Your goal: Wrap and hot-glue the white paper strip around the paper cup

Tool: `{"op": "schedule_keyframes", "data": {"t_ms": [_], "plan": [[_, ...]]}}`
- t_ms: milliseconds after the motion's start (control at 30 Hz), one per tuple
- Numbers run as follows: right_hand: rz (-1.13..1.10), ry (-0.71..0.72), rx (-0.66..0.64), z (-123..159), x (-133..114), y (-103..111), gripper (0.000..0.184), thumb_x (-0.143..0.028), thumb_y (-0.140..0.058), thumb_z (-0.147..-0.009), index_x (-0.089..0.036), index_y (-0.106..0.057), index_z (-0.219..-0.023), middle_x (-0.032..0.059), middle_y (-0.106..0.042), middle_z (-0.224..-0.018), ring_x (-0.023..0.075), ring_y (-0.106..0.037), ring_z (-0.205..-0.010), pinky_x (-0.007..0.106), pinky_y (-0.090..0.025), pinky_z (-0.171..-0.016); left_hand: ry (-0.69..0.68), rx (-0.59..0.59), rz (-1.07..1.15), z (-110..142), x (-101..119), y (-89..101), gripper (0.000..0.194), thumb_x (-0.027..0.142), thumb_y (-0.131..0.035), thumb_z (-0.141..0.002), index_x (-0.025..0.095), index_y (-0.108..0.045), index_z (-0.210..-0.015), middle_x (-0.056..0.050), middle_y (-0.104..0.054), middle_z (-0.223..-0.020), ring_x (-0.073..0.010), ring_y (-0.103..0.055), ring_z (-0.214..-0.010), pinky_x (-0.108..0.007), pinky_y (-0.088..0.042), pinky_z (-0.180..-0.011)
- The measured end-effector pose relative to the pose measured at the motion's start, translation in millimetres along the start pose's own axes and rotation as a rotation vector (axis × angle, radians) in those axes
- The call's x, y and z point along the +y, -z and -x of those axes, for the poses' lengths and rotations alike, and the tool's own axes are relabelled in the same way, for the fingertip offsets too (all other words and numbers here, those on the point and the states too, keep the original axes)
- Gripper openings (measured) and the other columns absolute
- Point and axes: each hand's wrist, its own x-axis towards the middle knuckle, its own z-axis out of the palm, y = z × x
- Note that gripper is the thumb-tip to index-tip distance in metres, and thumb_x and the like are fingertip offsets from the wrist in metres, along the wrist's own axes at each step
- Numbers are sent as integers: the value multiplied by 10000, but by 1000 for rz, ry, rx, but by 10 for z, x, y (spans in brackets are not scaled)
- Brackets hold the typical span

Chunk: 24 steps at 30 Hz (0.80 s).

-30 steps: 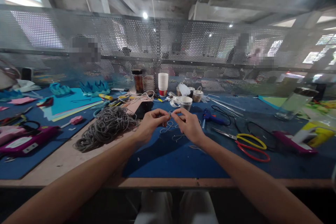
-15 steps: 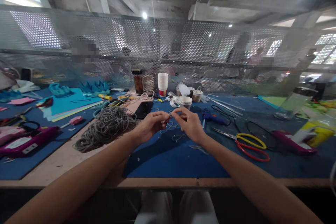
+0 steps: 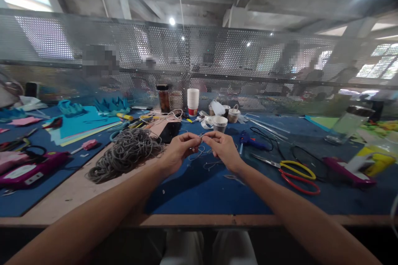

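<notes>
My left hand [image 3: 183,149] and my right hand [image 3: 222,147] meet above the blue mat [image 3: 211,194], thumbs and forefingers pinched close together. Between the fingertips is a thin grey cord [image 3: 201,136], mostly hidden by the fingers. Loops of loose cord [image 3: 214,163] show on the mat beneath my hands, and another short bundle of cord [image 3: 234,179] lies below my right wrist. Left of my left hand rests a big tangled heap of grey cord [image 3: 127,153]. A dark phone [image 3: 170,131] lies just behind that hand.
Scissors [image 3: 284,169] with yellow and red handles and a blue glue gun [image 3: 253,140] lie to the right. Behind my hands stand a small cup [image 3: 220,124], stacked paper cups [image 3: 193,102] and a dark jar [image 3: 163,98]. Coloured paper sheets [image 3: 83,122] lie left. A perforated screen [image 3: 211,58] runs across the back.
My right hand's fingers have lowered and come nearer to my left fingertips. Both hands stay over the same spot, still pinching the cord. The view has tilted slightly.
</notes>
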Motion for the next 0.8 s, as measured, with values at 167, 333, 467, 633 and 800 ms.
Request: {"op": "schedule_keyframes", "data": {"t_ms": [167,333,467,633,800], "plan": [[-63,1,18,-4,39,-31,308,-469,-729,-789,-184,-675,-895,-74,-490,-478,71,-400,-393,198,-281,-394,-79,55,-86,25,-28,-38,176,303,-807,-743,161,-709,-783,16,-618,-662,-86,-532,-628,-207,-415,-608],[-93,2,29,-6,23,-21,307,-462,-736,-784,-175,-682,-878,-70,-499,-485,66,-400,-407,196,-280,-402,-61,18,-84,50,2,-58,190,316,-799,-759,155,-703,-794,11,-620,-693,-92,-539,-645,-224,-440,-646],[-160,-29,-15,-20,-1,11,311,-465,-749,-772,-177,-705,-881,-63,-509,-523,56,-385,-416,191,-258,-392,53,-79,41,60,45,-51,178,281,-795,-763,135,-695,-775,8,-605,-747,-69,-514,-618,-203,-431,-609],[-233,-80,-48,-29,-10,31,325,-470,-771,-748,-182,-715,-887,-65,-516,-529,46,-357,-407,188,-238,-381,175,-160,163,59,74,-41,142,237,-767,-778,124,-688,-815,8,-576,-745,-52,-479,-579,-176,-400,-554],[-269,-60,-113,-27,-21,48,306,-461,-766,-761,-182,-717,-879,-50,-562,-586,39,-354,-415,190,-229,-378,250,-204,206,56,98,-32,176,291,-696,-837,120,-665,-810,16,-530,-704,-37,-388,-510,-169,-345,-491]]}}
